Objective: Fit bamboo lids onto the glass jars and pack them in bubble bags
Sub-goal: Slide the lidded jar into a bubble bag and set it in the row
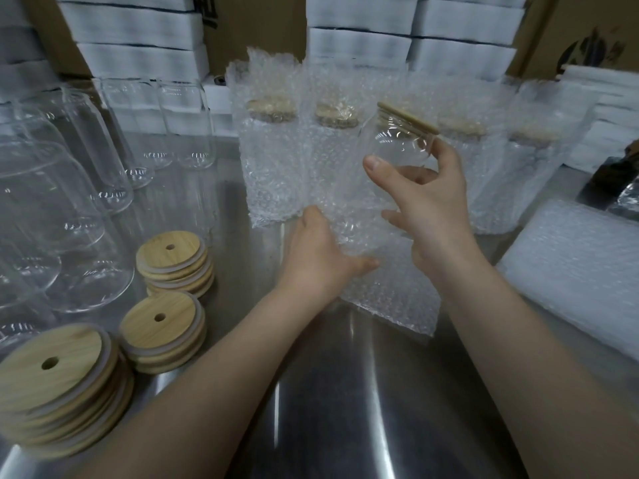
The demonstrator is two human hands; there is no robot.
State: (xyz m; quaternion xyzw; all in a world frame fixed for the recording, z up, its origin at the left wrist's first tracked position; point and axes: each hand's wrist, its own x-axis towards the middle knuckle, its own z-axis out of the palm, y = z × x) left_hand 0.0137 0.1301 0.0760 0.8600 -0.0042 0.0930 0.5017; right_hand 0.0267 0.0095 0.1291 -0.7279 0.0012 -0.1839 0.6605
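My right hand (427, 205) grips a clear glass jar (394, 146) near its neck; the jar carries a bamboo lid (408, 117) and leans to the left. Its lower part sits inside a bubble bag (387, 288) that lies on the steel table. My left hand (320, 255) holds the bag's mouth at the left side. Behind stand several packed jars in bubble bags (269, 160), their lids showing through. Bare glass jars (52, 202) crowd the left side. Three stacks of bamboo lids (173, 261) with straw holes sit at the front left.
A pile of flat bubble bags (581, 271) lies at the right. White foam boxes (138, 32) and brown cartons are stacked along the back. A dark object (619, 181) sits at the far right. The steel table (345, 409) reaches the near edge.
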